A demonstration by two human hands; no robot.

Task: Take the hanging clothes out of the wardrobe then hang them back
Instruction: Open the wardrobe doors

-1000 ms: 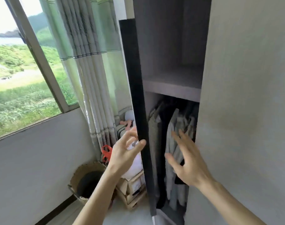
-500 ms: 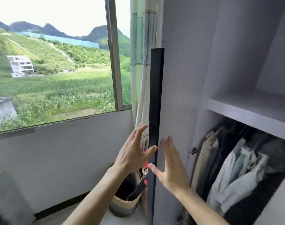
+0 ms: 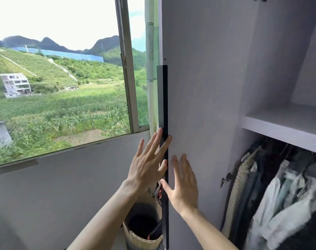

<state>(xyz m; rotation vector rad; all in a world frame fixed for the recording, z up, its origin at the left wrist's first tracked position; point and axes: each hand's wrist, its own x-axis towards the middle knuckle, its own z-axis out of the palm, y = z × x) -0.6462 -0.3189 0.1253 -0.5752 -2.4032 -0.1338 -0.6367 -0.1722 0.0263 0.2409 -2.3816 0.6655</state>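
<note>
Swinging wider than a second ago, the wardrobe door (image 3: pixel 198 87) now stands open, left hand (image 3: pixel 146 166) with spread fingers (image 3: pixel 151 143) at its dark edge and right hand (image 3: pixel 184 183) apparently flat on its inner face, leaving the hanging clothes (image 3: pixel 279 195) under the shelf (image 3: pixel 279 123) exposed, untouched.

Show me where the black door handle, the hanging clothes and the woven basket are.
black door handle (image 3: pixel 162 98), head view, upper part of the strip.
hanging clothes (image 3: pixel 287 204), head view, on the pale garment.
woven basket (image 3: pixel 142 239), head view, its front wall.
</note>
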